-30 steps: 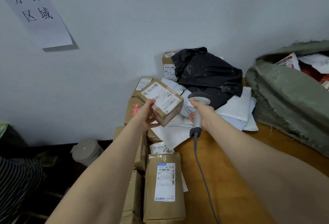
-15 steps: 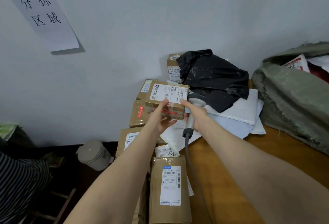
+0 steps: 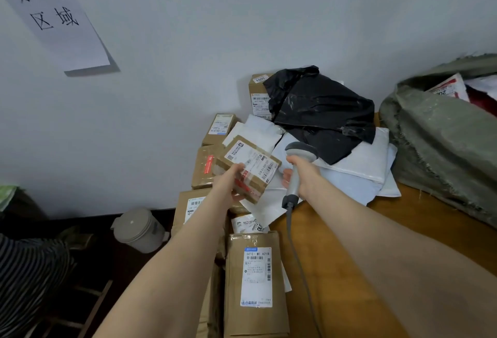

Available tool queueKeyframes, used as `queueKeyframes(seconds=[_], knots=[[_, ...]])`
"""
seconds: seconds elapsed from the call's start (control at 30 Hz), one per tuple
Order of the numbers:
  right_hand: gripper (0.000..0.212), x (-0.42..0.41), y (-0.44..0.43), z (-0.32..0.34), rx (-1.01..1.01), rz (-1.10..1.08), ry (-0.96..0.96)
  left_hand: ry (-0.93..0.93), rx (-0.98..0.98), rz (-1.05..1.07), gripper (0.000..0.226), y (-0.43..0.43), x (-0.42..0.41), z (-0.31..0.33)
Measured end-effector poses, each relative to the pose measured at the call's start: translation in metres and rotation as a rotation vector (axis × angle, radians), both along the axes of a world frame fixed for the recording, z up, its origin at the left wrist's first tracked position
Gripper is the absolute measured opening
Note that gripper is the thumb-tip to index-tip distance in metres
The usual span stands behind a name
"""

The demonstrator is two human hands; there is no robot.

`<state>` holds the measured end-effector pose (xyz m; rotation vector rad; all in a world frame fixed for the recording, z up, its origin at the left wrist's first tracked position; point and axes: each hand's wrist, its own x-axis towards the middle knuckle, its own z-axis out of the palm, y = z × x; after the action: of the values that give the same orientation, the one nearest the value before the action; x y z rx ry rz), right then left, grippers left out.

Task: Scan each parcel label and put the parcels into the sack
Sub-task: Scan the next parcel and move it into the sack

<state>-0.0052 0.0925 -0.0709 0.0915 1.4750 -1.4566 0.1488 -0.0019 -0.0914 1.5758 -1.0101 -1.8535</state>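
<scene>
1 head-worn wide-angle view, facing forward and down, close over the table (image 3: 314, 238), wall (image 3: 242, 28) straight ahead

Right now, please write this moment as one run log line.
step: scanning | left hand: holds small cardboard parcel, label up | right hand: grips barcode scanner beside it | green sack: parcels inside

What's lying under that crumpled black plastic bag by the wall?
White mailer bags stick out beneath the black bag, which also covers part of a labelled cardboard box. Anything else underneath is hidden.
</scene>
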Motion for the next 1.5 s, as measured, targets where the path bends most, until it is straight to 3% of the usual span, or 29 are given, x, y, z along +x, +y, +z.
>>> queueKeyframes(seconds=[0.17, 0.23, 0.3, 0.37, 0.53, 0.67, 0.7, 0.8, 0.83, 0.97, 1.07, 1.1, 1.2, 1.27, 1.33, 1.5], knots=[[0.032, -0.002, -0.001, -0.017, 0.091, 0.051, 0.044, 0.023, 0.095, -0.017, 0.048, -0.002, -0.019, -0.028], [0.054, -0.007, -0.006, -0.034, 0.107, 0.067, 0.057, -0.119, 0.093, 0.008, 0.065, -0.015, -0.025, -0.044], [0.047, -0.006, -0.008, -0.038, 0.096, 0.093, 0.04, -0.297, 0.05, 0.035, 0.086, -0.027, -0.026, -0.048], [0.039, 0.002, -0.006, -0.03, 0.128, 0.087, 0.007, -0.459, -0.142, 0.022, 0.095, -0.036, -0.022, -0.038], [0.043, 0.01, -0.009, -0.028, 0.119, 0.12, -0.051, -0.689, -0.549, -0.443, 0.088, -0.052, -0.026, -0.024], [0.017, 0.006, -0.013, -0.025, 0.065, 0.077, -0.064, -0.939, -0.659, -0.845, 0.069, -0.056, -0.039, -0.028], [0.025, 0.003, -0.016, -0.025, 0.046, 0.049, -0.06, -1.007, -0.666, -0.889, 0.068, -0.056, -0.038, -0.03], [0.073, -0.011, -0.025, -0.04, 0.118, -0.021, 0.072, -1.113, -0.578, -0.936, 0.071, -0.057, -0.032, -0.035], [0.072, -0.015, -0.025, -0.042, 0.159, -0.025, 0.11, -1.117, -0.561, -0.926, 0.072, -0.055, -0.031, -0.036], [0.036, -0.015, -0.013, -0.039, 0.215, -0.006, 0.045, -1.104, -0.58, -0.874, 0.061, -0.044, -0.036, -0.033], [0.021, -0.006, -0.006, -0.042, 0.134, 0.013, -0.059, -1.149, -0.577, -0.838, 0.06, -0.04, -0.035, -0.033], [0.022, -0.003, -0.008, -0.041, 0.088, -0.009, -0.079, -1.142, -0.564, -0.819, 0.058, -0.04, -0.032, -0.035], [0.063, -0.004, -0.019, -0.044, 0.039, -0.057, 0.063, -1.115, -0.466, -0.815, 0.058, -0.038, -0.021, -0.038], [0.054, -0.004, -0.02, -0.044, 0.039, 0.008, 0.101, -1.104, -0.399, -0.834, 0.066, -0.033, -0.016, -0.039], [0.037, -0.001, -0.017, -0.045, 0.052, 0.022, 0.032, -0.99, -0.276, -0.81, 0.076, -0.024, -0.016, -0.042], [0.045, 0.008, -0.016, -0.05, 0.045, 0.045, 0.01, -0.485, 0.051, -0.518, 0.08, -0.009, -0.002, -0.044]])
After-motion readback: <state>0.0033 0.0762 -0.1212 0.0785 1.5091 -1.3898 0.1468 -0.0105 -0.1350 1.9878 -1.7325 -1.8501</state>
